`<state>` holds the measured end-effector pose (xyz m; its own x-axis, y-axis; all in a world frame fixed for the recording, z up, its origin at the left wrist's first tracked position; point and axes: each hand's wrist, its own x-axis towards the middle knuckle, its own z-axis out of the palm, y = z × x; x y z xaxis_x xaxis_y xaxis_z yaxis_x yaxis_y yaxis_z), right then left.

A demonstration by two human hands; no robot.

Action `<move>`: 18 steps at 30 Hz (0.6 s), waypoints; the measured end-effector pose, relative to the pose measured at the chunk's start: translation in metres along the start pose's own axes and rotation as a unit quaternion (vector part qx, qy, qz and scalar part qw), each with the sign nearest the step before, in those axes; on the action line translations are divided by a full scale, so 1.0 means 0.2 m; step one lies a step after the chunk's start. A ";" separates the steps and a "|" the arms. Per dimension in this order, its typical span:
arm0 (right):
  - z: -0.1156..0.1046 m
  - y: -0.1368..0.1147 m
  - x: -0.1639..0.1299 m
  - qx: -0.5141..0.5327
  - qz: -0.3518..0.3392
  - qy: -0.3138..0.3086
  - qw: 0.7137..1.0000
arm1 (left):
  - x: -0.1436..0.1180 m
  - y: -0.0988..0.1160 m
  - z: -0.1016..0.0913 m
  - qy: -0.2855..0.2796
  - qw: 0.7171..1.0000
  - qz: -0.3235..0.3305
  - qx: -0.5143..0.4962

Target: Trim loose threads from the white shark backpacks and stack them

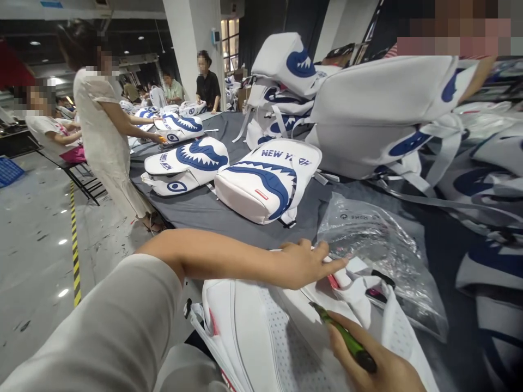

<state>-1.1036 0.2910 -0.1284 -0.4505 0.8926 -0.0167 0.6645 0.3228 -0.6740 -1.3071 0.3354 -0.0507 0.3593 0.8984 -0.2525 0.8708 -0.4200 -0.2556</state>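
A white backpack (249,326) lies with its straps and dotted mesh side up at the table's near edge, close to my body. My left hand (304,264) reaches across its top, palm down, fingers spread and touching the fabric. The index finger points at a small white tag (357,265) beside a red patch (333,281). My right hand (378,354) is closed around a slim green tool with black ends (347,337), its tip over the backpack's panel. I cannot make out the tool's exact kind.
A clear plastic bag (379,234) lies just beyond the backpack. Further white backpacks with blue shark-mouth prints (265,179) lie ahead; a tall stack (368,109) rises at the right. A person in white (106,120) stands at the table's left side; others work behind.
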 end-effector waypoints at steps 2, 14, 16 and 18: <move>0.01 -0.05 -0.04 -0.004 0.000 0.032 0.999 | -0.02 -0.02 -0.02 -0.011 0.999 0.033 -0.002; -0.01 -0.21 -0.10 0.044 0.023 0.074 0.996 | 0.00 -0.12 -0.11 -0.113 0.988 0.097 -0.031; 0.00 -0.22 -0.10 0.059 0.017 0.078 0.995 | 0.01 -0.12 -0.12 -0.136 0.985 0.096 -0.038; 0.00 -0.24 -0.08 0.080 0.015 0.077 0.994 | 0.02 -0.13 -0.12 -0.144 0.984 0.094 -0.045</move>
<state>-1.1281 0.2602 -0.0962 -0.3283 0.9422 0.0665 0.5670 0.2529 -0.7839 -1.3203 0.3541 -0.0224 0.4180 0.7273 -0.5443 0.8292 -0.5503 -0.0985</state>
